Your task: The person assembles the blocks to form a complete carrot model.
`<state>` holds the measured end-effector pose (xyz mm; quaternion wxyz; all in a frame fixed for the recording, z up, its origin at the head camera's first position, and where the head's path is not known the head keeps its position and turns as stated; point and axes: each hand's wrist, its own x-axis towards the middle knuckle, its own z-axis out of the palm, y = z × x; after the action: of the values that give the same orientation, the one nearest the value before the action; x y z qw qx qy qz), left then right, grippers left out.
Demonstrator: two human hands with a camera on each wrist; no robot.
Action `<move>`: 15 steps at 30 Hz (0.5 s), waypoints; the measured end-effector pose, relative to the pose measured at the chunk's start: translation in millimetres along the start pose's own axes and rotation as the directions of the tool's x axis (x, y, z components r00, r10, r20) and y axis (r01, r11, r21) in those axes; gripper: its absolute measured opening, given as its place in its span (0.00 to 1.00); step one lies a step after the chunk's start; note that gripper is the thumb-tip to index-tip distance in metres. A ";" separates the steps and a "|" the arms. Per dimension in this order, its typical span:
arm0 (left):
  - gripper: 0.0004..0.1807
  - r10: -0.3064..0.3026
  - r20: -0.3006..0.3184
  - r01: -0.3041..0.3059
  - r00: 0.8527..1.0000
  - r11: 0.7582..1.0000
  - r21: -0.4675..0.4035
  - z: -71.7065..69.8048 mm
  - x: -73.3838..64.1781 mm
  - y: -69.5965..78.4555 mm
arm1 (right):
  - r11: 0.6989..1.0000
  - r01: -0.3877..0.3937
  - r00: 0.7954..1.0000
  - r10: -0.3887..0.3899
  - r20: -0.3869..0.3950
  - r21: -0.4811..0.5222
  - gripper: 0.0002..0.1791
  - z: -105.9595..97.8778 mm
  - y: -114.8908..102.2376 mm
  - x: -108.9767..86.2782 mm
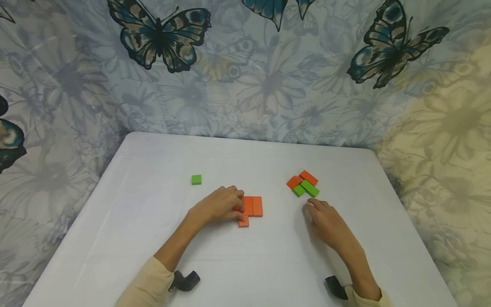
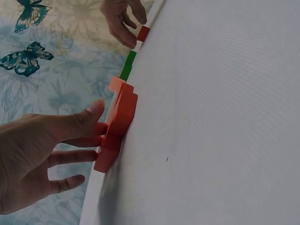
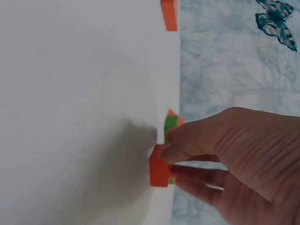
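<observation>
My left hand point(image 1: 218, 205) reaches the left side of a flat group of orange blocks point(image 1: 257, 207), its fingertips touching the group's edge and covering part of it. In the left wrist view those fingers are spread and fairly straight against the orange side point(image 2: 108, 152). My right hand point(image 1: 329, 224) is just in front of a small cluster of green blocks point(image 1: 310, 188) and orange blocks point(image 1: 308, 178). In the right wrist view its thumb and fingers pinch an orange block point(image 3: 159, 168) close to the tabletop; the head view hides this block behind the hand.
A single green block point(image 1: 196, 179) lies farther back on the left of the white table point(image 1: 153, 166). Butterfly-patterned wall covering point(image 1: 268, 85) rises behind the table and along both sides. Dark wrist-camera pieces point(image 1: 186, 281) stick out by the sleeves.
</observation>
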<state>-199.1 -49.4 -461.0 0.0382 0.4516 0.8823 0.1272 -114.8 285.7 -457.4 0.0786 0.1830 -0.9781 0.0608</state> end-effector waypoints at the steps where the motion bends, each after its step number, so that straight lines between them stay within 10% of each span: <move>1: 0.13 -0.002 -0.011 0.002 1.000 1.000 0.004 0.9 0.7 0.5 | 1.000 -0.002 1.000 0.001 0.003 0.002 0.18 0.3 3.5 -3.4; 15: 0.16 -0.045 -0.083 0.047 0.996 0.999 0.022 11.0 2.3 4.0 | 0.992 0.016 0.984 -0.038 0.173 0.126 0.21 -9.5 15.4 -9.9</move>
<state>-195.3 -43.2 -470.5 -0.0008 0.4260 0.8947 0.1344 -110.1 304.9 -451.2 -0.0181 0.2053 -0.9730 0.1040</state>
